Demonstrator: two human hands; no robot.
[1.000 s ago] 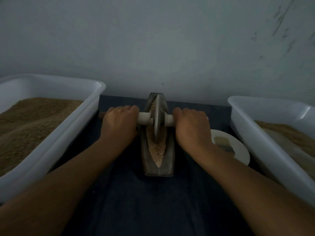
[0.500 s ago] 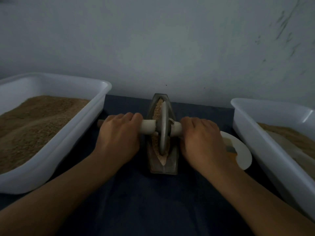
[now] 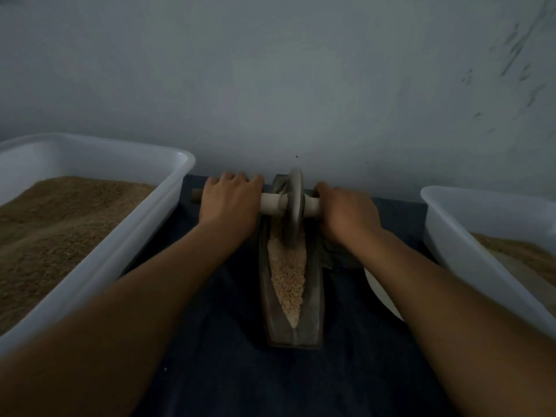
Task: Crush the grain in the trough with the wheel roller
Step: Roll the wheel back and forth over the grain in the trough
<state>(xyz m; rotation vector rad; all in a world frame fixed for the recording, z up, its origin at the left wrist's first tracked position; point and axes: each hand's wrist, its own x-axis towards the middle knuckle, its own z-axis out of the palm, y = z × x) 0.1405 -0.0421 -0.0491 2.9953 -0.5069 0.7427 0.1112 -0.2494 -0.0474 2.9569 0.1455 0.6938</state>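
Both hands grip the wooden axle of the wheel roller (image 3: 294, 206), one on each side of the metal disc. The left hand (image 3: 230, 200) has its fingers (image 3: 237, 179) pressed together and curled over the handle, whose bare end pokes out just beyond the outermost finger. The right hand (image 3: 349, 212) wraps the other end; its fingers curl away over the far side of the handle, so how they lie cannot be told. Between the two sets of fingers the disc stands upright in the far end of the long narrow trough (image 3: 293, 284), its lower edge sunk in the grain (image 3: 287, 275). The grain fills the groove from the disc back toward the wrists, tapering to a point at the near end. The trough lies on the dark tabletop (image 3: 228, 371). Out past the left fingers sits a white tub (image 3: 144, 236) heaped with brown grain; past the right fingers stands another tub (image 3: 457, 236), with a white plate (image 3: 380, 293) beneath the right forearm.
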